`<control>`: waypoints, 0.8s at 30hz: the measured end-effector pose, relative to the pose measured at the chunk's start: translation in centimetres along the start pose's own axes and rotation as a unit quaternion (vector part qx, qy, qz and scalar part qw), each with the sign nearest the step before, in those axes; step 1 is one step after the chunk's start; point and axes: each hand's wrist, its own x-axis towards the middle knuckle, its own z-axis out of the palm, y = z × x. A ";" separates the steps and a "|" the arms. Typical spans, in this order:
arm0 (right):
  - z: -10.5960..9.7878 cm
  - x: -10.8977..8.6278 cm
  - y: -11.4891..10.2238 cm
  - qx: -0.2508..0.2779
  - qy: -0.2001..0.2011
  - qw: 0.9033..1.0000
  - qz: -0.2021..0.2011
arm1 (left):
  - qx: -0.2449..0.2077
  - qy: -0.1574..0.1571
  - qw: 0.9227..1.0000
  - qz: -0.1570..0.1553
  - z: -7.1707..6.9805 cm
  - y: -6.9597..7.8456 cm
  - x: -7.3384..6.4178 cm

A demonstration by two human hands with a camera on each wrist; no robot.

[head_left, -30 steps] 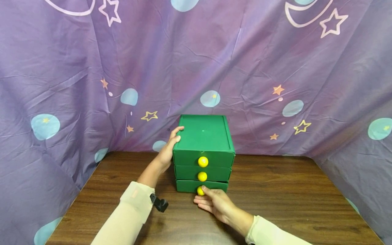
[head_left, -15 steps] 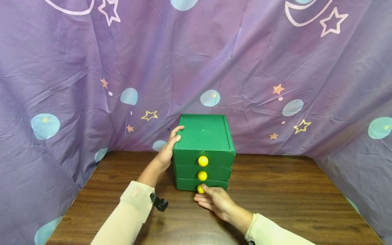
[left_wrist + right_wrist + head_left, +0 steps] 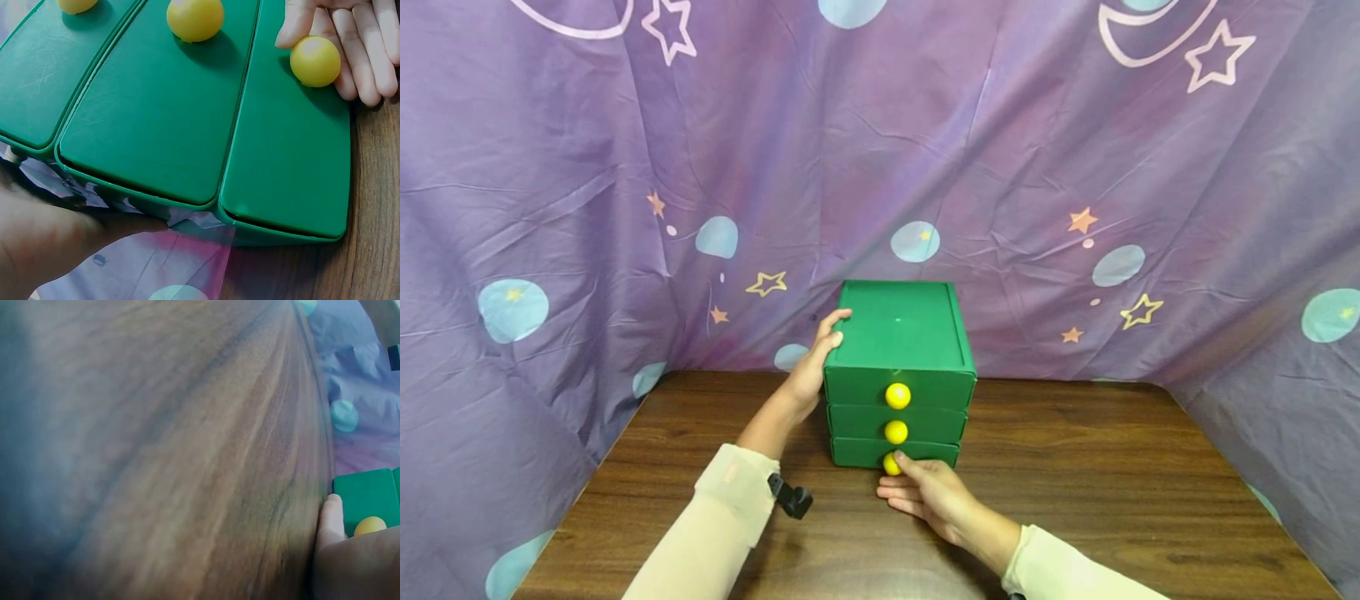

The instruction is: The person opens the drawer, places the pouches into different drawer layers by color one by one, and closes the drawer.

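Observation:
A green three-drawer cabinet [image 3: 898, 325] sits on the wooden table, each drawer front bearing a round yellow knob. My left hand [image 3: 811, 367] rests along the cabinet's left side, fingertips at its top edge. At the bottom drawer [image 3: 857, 452], my right hand [image 3: 936, 498] holds the lowest yellow knob [image 3: 315, 61] between thumb and index finger; the other fingers stretch out below it. All drawer fronts lie flush in the left wrist view, where the middle knob [image 3: 195, 19] also shows. Much of the right hand is cut off in the right wrist view.
The brown wooden table [image 3: 1112, 500] extends to both sides of the cabinet. A purple curtain [image 3: 880, 150] with stars, moons and blue dots hangs behind it and at both sides. A black strap with a small device [image 3: 792, 497] is on the left wrist.
The bottom drawer, a little out with a dark gap above its front, has slid back flush. The right hand moved slightly forward with its knob; the left hand stayed in place.

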 end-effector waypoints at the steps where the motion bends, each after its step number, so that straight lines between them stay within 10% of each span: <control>1: 0.0 0.0 0.0 -0.002 0.000 1.000 -0.001 | 0.000 0.000 1.000 0.000 0.0 0.0 0.0; 24: -2.3 -2.7 -0.6 -0.156 0.057 0.983 -0.079 | 0.000 0.006 1.000 0.001 0.1 0.0 -0.1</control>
